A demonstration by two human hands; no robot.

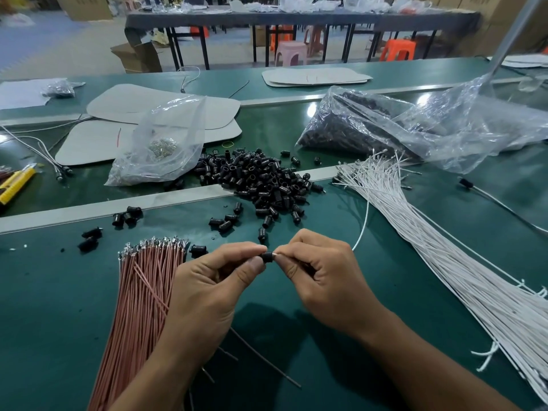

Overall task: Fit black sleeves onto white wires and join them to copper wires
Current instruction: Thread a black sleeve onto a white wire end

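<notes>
both hands (207, 280) (320, 277) pinch one black sleeve (268, 257).

Two hands (207, 287) — two wire bundles (141, 295)

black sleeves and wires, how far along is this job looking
Early on. Done: a few sleeved wires lie at far left. In hand: the left hand pinches one black sleeve, and the right hand seems to feed a white wire into it. Left: the big white bundle, the copper wires and the sleeve pile.
</notes>
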